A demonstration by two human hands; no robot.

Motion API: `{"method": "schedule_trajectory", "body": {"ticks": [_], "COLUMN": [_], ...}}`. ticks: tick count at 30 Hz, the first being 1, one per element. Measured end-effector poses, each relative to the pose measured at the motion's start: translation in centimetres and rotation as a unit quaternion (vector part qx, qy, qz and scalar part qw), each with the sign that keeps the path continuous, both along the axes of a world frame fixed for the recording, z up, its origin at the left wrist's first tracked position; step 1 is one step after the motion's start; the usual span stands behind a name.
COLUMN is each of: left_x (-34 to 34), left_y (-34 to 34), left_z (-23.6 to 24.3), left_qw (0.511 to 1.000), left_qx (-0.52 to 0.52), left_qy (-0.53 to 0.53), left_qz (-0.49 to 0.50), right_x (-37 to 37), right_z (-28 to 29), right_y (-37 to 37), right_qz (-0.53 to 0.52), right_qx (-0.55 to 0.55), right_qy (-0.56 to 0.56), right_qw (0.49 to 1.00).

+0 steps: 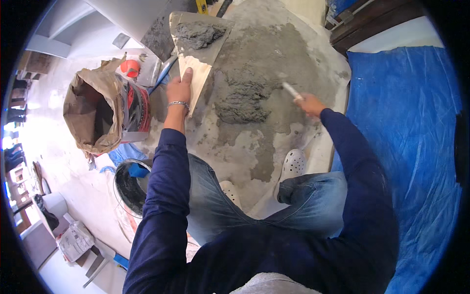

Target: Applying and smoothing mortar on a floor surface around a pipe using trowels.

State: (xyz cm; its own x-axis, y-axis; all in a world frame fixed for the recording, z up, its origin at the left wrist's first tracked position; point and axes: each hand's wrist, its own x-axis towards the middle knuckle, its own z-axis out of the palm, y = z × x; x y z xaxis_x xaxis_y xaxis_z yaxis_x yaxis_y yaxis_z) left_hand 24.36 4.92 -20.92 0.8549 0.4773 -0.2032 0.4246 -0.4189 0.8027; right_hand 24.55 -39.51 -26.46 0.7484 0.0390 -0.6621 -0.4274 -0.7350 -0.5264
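Note:
My left hand (179,92) is closed on the near end of a pale wooden board (195,68), its thumb lying on top. A lump of wet grey mortar (199,34) rests on the board's far end. To the right, my right hand (310,105) grips a pale-handled tool (291,90); its working end is blurred and I cannot make out its kind. Between my hands, a rough heap of mortar (243,102) lies on the floor (293,49), which is smeared with wet grey. The right hand's tool points toward the heap's right side.
An open brown paper bag (78,117) stands at the left, near a red cup (130,67). A dark bucket (122,196) with a blue thing inside sits by my left forearm. Blue sheeting (404,127) covers the right side. My white clogs (293,164) are close below the heap.

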Motion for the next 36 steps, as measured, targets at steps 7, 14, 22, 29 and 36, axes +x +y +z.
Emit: {"method": "schedule_trajectory", "body": {"ticks": [7,14,22,29,36], "left_x": [-1.0,-1.1,-0.6,0.7,1.2], "left_y": [0.2,0.5,0.9,-2.6,-7.5], "left_z": [0.1,-1.9,-3.6,-4.1,-3.4], "left_qw": [1.000,0.998,0.997,0.994,0.990], "left_qx": [-0.025,0.048,0.049,0.026,-0.037], "left_qy": [0.000,0.020,0.045,0.051,-0.029], "left_qz": [0.005,-0.019,-0.045,-0.095,-0.130], "right_x": [-1.2,-2.5,-1.9,-0.2,-0.3], "right_z": [-0.7,1.2,8.9,16.8,14.0], "right_y": [3.5,3.3,4.0,5.8,10.3], "right_qz": [0.069,0.044,0.024,-0.008,0.040], "right_qx": [0.076,0.156,0.209,0.236,0.027], "right_qy": [0.047,0.095,0.080,-0.037,-0.376], "right_qw": [0.994,0.982,0.974,0.971,0.925]}}
